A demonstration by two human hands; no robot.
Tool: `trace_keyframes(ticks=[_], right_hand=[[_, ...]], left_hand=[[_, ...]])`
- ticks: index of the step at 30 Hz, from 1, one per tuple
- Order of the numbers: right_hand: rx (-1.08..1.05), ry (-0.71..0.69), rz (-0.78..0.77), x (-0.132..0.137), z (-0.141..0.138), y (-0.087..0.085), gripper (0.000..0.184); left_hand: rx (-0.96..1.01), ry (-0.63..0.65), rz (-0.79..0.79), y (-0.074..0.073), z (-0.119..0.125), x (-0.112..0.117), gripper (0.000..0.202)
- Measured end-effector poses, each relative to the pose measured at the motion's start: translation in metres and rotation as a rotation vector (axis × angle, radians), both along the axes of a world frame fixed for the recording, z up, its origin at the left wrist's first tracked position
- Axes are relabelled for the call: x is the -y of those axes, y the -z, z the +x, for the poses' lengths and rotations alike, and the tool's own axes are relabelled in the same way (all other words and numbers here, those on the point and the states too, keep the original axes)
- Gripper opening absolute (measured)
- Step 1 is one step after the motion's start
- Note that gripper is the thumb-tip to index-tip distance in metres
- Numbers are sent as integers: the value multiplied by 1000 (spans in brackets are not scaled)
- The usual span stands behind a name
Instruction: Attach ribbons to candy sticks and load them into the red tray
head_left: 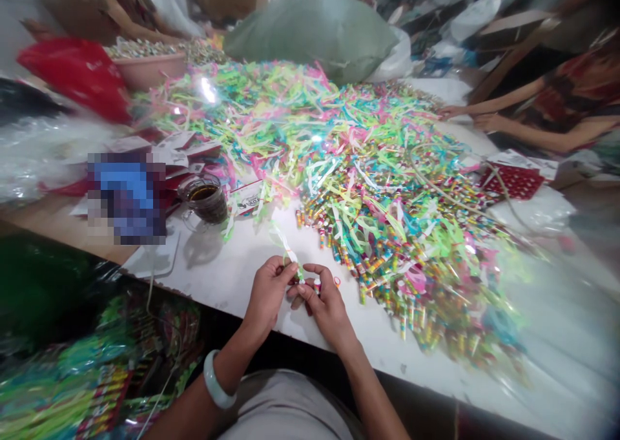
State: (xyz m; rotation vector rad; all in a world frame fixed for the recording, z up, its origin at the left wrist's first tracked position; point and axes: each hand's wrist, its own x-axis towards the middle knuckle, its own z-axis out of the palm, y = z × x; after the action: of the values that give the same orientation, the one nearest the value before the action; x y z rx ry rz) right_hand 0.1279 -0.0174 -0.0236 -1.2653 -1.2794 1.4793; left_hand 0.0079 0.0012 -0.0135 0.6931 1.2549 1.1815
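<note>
My left hand and my right hand meet over the near edge of a white table. Both pinch one small item: a thin green and white strip that rises between the fingers, joined to a small striped tube at my right fingertips. A pale green bangle sits on my left wrist. A tiny orange ring lies on the table just right of my right hand. Right of my hands begins a big heap of coloured strips and small tubes.
A glass mug of dark tea stands left of the heap, beside red and white cards. Another person's hands rest at the table's far right. A grey-green sack, a pink basin and a red bag stand behind. Bagged bundles lie lower left.
</note>
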Motion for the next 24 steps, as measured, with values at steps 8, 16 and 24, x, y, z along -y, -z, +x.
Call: trace_keyframes(ticks=[8, 16, 24], right_hand=[[-160, -14, -54, 1, -2, 1, 37], [-96, 55, -37, 1, -9, 8, 31], [760, 654, 538, -38, 65, -53, 43]], left_hand=[[92, 73, -2, -5, 1, 1, 23], [97, 156, 31, 2, 4, 3, 23], [-895, -63, 382, -18, -23, -68, 36]])
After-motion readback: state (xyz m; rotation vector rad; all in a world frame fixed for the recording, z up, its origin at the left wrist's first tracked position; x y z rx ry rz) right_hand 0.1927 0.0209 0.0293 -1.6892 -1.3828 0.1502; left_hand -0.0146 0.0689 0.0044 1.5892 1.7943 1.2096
